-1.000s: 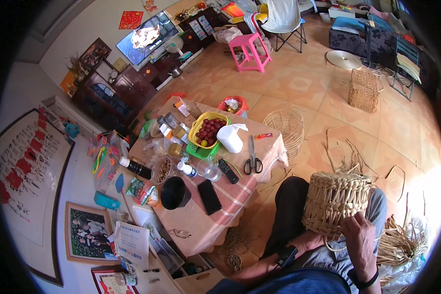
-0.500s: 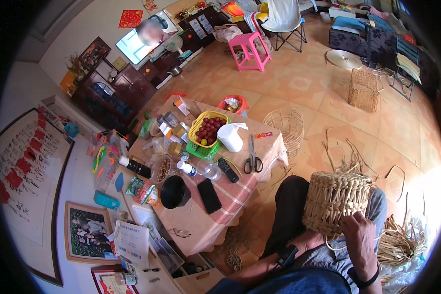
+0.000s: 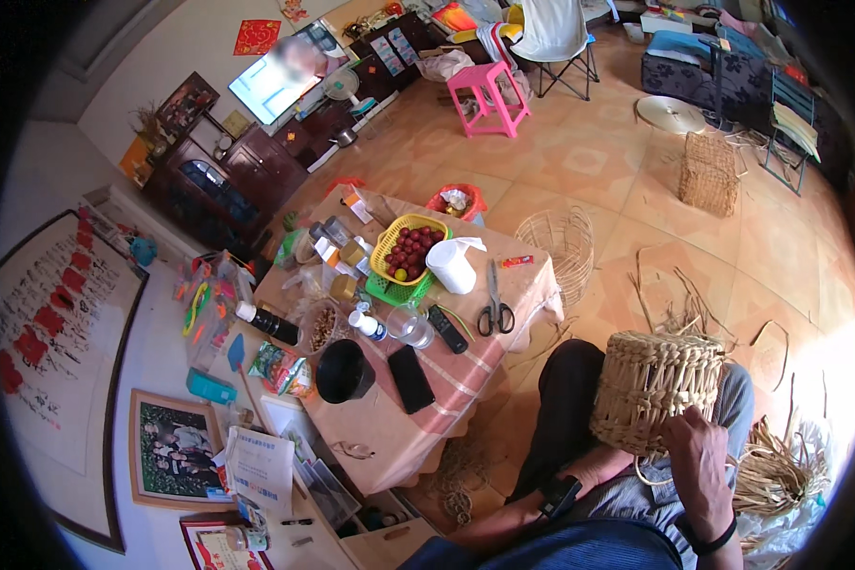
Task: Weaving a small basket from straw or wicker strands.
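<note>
Sits with a woven basket [image 3: 654, 391] on the lap, gripping its near edge in the closed fingers of the right hand [image 3: 701, 465]. Cannot tell, at this size, about any strand within that pinch. Holds the left hand [image 3: 600, 467] at the basket's lower left, with fingers hidden beneath the weave; cannot tell open from closed there. Shows a pale loop of strand [image 3: 650, 479] hanging from the near edge, between the two hands. Wears a dark watch-like device [image 3: 560, 494] on the left wrist and a black band [image 3: 711, 543] on the right. Has a bundle of dry strands [image 3: 779, 472] close by on the right, against crumpled clear plastic. Faces, ahead and to the left, a cloth-covered table [image 3: 361, 418] bearing a black phone [image 3: 410, 378], a black bowl [image 3: 345, 371], scissors [image 3: 495, 312], a white paper roll [image 3: 453, 268] and a yellow basket [image 3: 378, 254] of dark red fruit. Beyond the table's right corner, shows an openwork basket [image 3: 577, 255] on the tiled floor. Farther off, shows a boxy woven piece [image 3: 711, 173], a flat pale coil [image 3: 672, 113], a pink stool [image 3: 484, 84], and a lit screen [image 3: 266, 87] by the far wall.
</note>
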{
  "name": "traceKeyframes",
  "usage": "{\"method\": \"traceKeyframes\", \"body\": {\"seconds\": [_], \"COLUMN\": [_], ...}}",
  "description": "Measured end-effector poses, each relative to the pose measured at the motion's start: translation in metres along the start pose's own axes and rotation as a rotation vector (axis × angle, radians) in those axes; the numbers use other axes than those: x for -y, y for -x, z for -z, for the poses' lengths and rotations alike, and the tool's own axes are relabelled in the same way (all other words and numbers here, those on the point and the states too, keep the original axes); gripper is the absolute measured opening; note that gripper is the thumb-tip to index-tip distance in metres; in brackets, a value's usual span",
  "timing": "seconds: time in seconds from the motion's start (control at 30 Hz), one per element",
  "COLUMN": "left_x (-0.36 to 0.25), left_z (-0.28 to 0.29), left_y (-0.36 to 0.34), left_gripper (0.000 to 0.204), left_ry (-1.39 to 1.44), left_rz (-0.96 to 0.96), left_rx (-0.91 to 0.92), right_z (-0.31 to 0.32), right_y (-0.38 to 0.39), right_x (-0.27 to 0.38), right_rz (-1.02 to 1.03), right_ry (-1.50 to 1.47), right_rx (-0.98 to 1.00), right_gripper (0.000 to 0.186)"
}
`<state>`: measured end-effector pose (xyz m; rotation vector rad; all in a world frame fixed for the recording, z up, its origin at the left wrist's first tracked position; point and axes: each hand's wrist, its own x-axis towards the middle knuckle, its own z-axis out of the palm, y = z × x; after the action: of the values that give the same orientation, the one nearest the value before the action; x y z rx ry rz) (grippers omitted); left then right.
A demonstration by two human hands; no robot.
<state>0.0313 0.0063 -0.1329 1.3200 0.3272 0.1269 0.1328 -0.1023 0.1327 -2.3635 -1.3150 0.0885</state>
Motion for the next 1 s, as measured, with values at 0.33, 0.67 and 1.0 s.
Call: {"method": "traceKeyframes", "body": {"seconds": [0.33,0.67,1.0], "left_x": [0.004,-0.012,0.007], "left_z": [0.006,-0.002,-0.003], "left_y": [0.007,0.002,0.006], "left_gripper": [0.039,0.044,0.044], "left_ry": [-0.073,-0.317,0.733], "left_rz": [0.093,-0.082,0.169], "left_rx": [-0.009,-0.030,0.035], "right_z": [0.019,-0.017,-0.010], "right_y": [0.001,-0.001,0.004], "right_x": [0.011,-0.004,-0.003], "right_rz": [0.010,-0.012,-0.097], "right_ry": [-0.060,-0.058,-0.257], "right_rx": [0.012,-0.022,-0.078], "right_gripper": [0.009,0.014,0.014]}}
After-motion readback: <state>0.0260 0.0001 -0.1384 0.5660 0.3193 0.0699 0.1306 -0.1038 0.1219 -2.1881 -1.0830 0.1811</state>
